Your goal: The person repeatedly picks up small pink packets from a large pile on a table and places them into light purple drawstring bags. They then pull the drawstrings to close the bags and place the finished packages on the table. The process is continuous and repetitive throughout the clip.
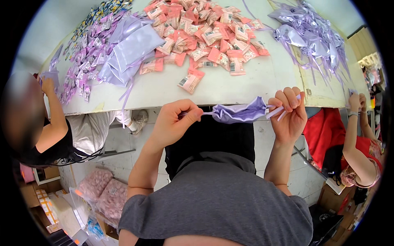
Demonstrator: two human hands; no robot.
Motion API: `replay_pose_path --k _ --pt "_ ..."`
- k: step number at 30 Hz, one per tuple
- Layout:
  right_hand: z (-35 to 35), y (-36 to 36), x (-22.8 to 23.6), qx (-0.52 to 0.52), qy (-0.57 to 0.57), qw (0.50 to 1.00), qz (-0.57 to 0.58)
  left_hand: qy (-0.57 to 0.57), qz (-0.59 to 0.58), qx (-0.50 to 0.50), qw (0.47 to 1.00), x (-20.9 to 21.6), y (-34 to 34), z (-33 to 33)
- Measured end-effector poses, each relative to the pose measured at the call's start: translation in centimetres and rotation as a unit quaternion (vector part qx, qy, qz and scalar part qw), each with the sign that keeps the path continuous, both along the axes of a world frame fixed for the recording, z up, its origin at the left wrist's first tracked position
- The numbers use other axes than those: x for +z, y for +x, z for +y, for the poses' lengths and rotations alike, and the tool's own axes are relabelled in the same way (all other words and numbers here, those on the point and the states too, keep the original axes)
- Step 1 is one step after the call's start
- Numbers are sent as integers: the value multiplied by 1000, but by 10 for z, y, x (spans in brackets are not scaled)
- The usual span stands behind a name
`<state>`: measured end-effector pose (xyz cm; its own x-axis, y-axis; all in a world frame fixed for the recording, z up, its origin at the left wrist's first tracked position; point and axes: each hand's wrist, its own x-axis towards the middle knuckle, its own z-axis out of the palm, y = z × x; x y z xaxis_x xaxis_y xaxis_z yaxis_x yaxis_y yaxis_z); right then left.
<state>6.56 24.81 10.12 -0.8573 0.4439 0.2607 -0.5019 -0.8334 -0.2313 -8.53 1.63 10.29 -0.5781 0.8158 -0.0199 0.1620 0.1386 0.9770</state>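
Broadly, table [158,93]: a pale top spanning the view, its straight edges bent by the lens; a strip of top shows between the packets and the front edge, and the far rim is cut off.
Co-workers: one person [61,123] sits at the left, another [363,151] at the right, both partly lost in the dark border.
Pink packet heap [205,35]: barcodes and printed panels show on many wrappers, the lettering too small to make out; its top is cut off.
Shiny lilac pouches [308,37]: piled at the far right, ribbons trailing toward the table's edge; contents hidden.
Flat lilac pouches [133,51]: stacked left of the heap, partly over small purple packets [88,57], whose print blurs.
Left hand [178,122]: thumb and forefinger pinched narrow on a ribbon end; the other fingers curl out of sight.
Right hand [290,112]: fingers bent, ribbon running between them and the thumb; the exact grip is hard to tell.
Held lilac pouch [240,114]: stretched crosswise between both hands, by the front edge, above dark trousers; whether it is filled cannot be told.
Lone pink packet [191,80]: nearest the edge, barcode upward.
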Motion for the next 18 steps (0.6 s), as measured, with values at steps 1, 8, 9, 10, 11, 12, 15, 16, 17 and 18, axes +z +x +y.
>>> replay_pose_path --k 1,8,9,10,11,12,15,16,17,18 --pt "-1 0 0 -6 -1 1000 -6 15 -14 -5 1000 -1 -1 0" --pt "-21 -13 0 25 20 999 -36 92 -148 22 984 -16 20 16" --pt "-24 -14 -2 46 25 998 -42 117 -217 55 968 -17 21 15" --pt "-14 -8 -3 25 -3 998 -58 143 -283 91 944 -17 19 10" --pt "3 1 -3 2 -30 997 -76 167 -348 126 914 -18 16 5" --pt "13 7 -7 25 -97 992 -78 168 -347 120 915 -19 15 -1" --pt "11 14 -16 37 -112 991 -69 174 -373 96 906 -19 18 -2" --pt "9 13 -17 32 -116 991 -61 170 -385 87 903 -22 14 -3" --pt "9 14 -18 34 -126 989 -64 171 -397 81 898 -24 14 -3" --pt "10 14 -18 36 -135 988 -67 172 -409 75 893 -24 15 -2"
